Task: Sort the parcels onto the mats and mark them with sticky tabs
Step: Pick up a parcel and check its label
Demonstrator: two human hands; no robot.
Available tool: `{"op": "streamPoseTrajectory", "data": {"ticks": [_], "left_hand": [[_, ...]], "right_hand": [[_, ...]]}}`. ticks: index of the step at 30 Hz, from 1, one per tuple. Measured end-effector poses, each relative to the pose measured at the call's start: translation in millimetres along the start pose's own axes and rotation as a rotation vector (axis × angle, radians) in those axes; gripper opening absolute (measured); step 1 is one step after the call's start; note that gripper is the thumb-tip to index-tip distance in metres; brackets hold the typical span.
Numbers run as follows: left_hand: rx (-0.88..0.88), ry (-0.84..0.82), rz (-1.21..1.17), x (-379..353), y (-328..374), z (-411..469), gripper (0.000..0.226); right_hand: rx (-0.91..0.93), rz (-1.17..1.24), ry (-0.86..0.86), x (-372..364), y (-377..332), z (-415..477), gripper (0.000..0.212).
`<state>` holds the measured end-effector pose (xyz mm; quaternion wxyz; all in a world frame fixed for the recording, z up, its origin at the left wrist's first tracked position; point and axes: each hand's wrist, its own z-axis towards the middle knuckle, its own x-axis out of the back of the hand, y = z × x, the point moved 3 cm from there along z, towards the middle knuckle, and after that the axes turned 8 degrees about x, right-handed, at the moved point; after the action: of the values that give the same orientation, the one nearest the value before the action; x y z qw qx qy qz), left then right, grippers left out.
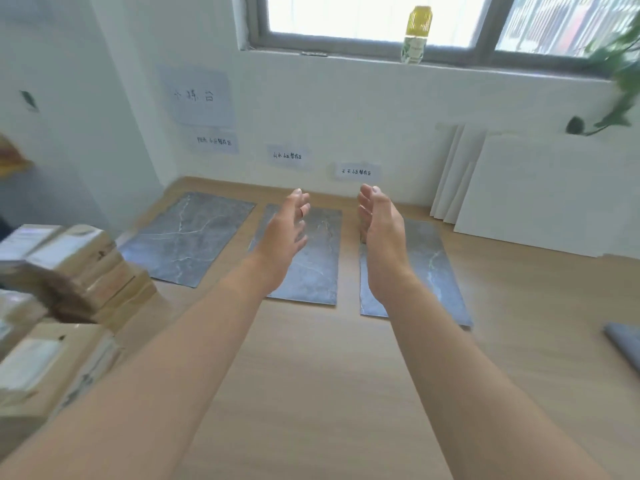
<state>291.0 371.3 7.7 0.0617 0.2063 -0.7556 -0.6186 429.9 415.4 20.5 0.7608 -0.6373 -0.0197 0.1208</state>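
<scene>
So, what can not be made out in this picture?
Head view:
- Parcels: blurred, cut off by the left edge; labels unreadable.
- Wall labels: too small and blurred to read.
- Middle mat, right mat: partly hidden by the left hand, the right hand and their arms.
- Grey thing: cut off by the right edge.
- Sticky tabs: none in view.

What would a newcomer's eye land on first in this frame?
The left hand and right hand reach forward, open and empty, over three grey marbled mats lying side by side on the wooden table. Brown parcels are stacked at the left edge, and a yellow-green bottle stands on the windowsill.
</scene>
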Motion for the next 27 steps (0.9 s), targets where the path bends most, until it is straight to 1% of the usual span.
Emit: {"op": "streamPoseTrajectory", "data": {"ticks": [4,5,8,9,12,17,20,24,25,27], "left_hand": [[-0.018,-0.012,0.025,60.1,7.4,-65.4,0.059],[-0.023,-0.01,0.032,74.5,7.4,-79.9,0.06],[-0.017,0.033,0.035,116.7,9.0,-121.0,0.061],[-0.016,0.05,0.041,129.8,9.2,-133.9,0.061],[-0.02,0.109,0.056,167.9,5.9,-169.3,0.061],[-0.03,0.276,0.065,229.7,-12.4,-220.4,0.058],[-0.006,0.319,0.038,264.3,-30.1,-248.3,0.057],[0.011,0.357,0.04,311.8,-39.2,-278.6,0.048],[0.014,0.368,0.042,322.9,-39.1,-283.2,0.05],[0.02,0.379,0.048,344.7,-40.8,-287.4,0.061]], "right_hand": [[-0.011,-0.042,-0.021,-54.2,-16.8,-69.4,0.052],[-0.015,-0.039,-0.032,-66.9,-20.3,-86.4,0.05],[-0.034,0.032,-0.076,-103.7,-28.6,-130.7,0.029],[-0.04,0.036,-0.097,-114.7,-29.9,-143.3,0.028],[-0.066,0.048,-0.146,-145.1,-30.0,-175.0,0.034],[-0.131,0.09,-0.224,-192.3,-7.2,-222.3,0.035],[-0.182,0.088,-0.271,-212.4,9.9,-252.8,0.032],[-0.224,0.043,-0.323,-242.1,23.4,-282.7,0.032],[-0.23,0.033,-0.328,-251.0,27.4,-286.0,0.029],[-0.232,0.019,-0.321,-269.4,33.8,-291.9,0.026]]}}
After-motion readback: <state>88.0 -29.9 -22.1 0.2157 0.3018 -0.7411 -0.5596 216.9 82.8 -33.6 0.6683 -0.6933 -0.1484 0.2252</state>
